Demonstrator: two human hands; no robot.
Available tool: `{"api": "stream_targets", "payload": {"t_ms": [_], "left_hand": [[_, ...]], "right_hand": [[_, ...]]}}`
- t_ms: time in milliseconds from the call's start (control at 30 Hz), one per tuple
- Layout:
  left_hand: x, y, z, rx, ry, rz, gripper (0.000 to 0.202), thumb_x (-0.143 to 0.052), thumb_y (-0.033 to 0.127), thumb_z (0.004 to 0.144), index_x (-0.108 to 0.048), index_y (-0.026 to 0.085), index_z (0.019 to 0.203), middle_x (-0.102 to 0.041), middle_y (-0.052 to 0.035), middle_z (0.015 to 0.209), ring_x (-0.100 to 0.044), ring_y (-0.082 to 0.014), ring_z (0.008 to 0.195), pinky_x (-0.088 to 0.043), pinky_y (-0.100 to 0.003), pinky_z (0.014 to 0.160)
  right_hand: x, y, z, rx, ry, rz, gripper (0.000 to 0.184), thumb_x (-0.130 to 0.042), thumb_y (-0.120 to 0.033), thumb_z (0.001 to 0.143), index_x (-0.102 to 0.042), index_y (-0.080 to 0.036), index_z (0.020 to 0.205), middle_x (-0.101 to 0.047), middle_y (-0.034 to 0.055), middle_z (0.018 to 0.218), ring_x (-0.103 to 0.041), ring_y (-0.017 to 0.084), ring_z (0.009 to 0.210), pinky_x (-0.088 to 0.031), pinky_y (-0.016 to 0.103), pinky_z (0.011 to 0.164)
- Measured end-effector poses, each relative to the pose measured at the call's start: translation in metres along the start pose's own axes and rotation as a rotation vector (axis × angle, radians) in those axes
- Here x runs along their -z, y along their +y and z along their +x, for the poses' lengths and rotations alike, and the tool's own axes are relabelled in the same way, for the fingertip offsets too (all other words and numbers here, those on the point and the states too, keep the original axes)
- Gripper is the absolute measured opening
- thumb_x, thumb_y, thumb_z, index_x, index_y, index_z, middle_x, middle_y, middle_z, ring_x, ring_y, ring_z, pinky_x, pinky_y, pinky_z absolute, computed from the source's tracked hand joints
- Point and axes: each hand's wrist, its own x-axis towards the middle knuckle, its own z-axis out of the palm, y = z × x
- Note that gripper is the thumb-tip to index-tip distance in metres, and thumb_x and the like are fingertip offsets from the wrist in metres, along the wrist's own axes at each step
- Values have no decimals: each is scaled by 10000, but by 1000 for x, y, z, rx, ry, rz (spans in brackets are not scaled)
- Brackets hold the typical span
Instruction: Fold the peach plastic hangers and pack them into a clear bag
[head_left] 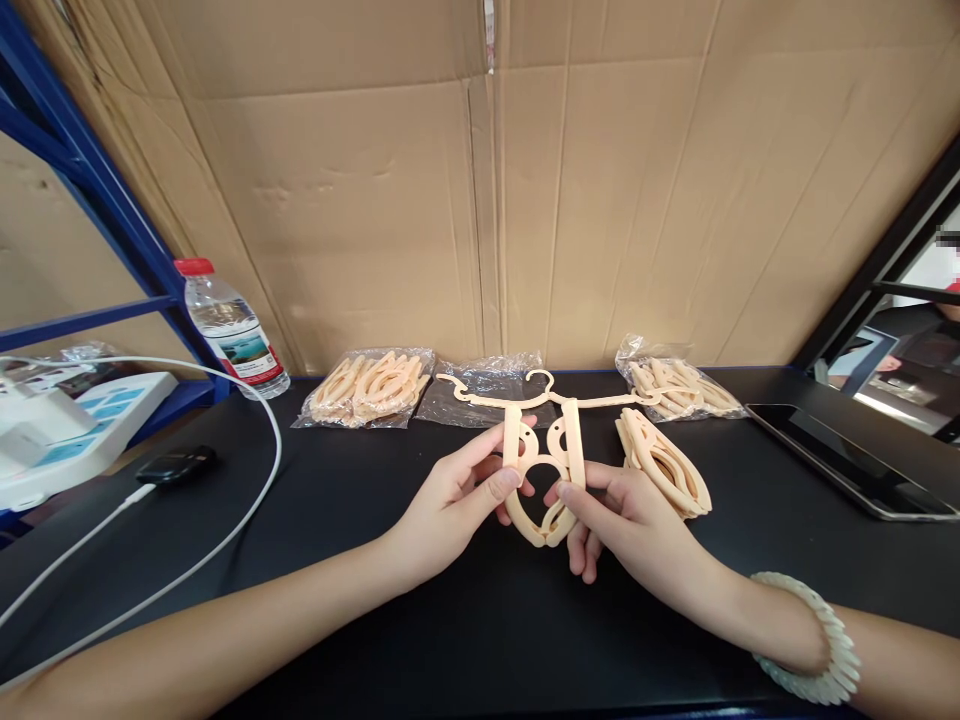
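Observation:
Both hands hold one peach plastic folding hanger (541,452) just above the black table (360,560). My left hand (457,500) pinches its left lower loop between thumb and fingers. My right hand (622,520) grips the right lower loop. The hanger's hook and thin arms point away from me, over an empty clear bag (487,385). A stack of folded hangers (664,462) lies just right of my right hand.
Two clear bags of hangers lie at the back: one left (367,388), one right (679,385). A water bottle (234,330), power strip (75,420), white cable (247,500) and small black device (174,465) sit left. A tablet (847,455) lies right. Cardboard wall behind.

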Motion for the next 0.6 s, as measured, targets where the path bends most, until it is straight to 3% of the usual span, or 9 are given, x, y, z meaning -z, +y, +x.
{"api": "stream_targets", "payload": {"t_ms": [233,333,500,600], "left_hand": [[6,4,5,53,-47,-55,266,-642,314,849,-649,184,1081,-650,-78,940,-605,-204,869,-485,-244,609],[8,4,7,68,-88,-33,238,-641,295,850,-658,184,1059,-657,-68,960,-607,-194,858,-492,-260,649],[5,3,5,20,-93,-17,202,-629,250,866,-667,204,1059,-681,-45,965,-618,-201,949,-490,-335,866],[2,3,2,-5,-59,-6,160,-604,245,887,-654,204,1033,-663,-20,881,-619,-162,860,-505,-297,825]], "right_hand": [[1,-2,-1,-53,3,10,451,-582,-580,785,-601,-134,847,-595,1,442,-574,122,381,-456,194,378],[0,-1,-2,-62,6,-3,435,-590,-570,787,-607,-137,826,-598,4,449,-586,129,391,-461,198,386],[0,0,-3,22,-46,-47,390,-569,-527,840,-602,-138,831,-592,-8,498,-584,108,413,-463,185,414],[1,1,0,47,-126,-49,376,-544,-511,872,-600,-140,884,-586,-15,547,-585,101,446,-469,180,427]]}}
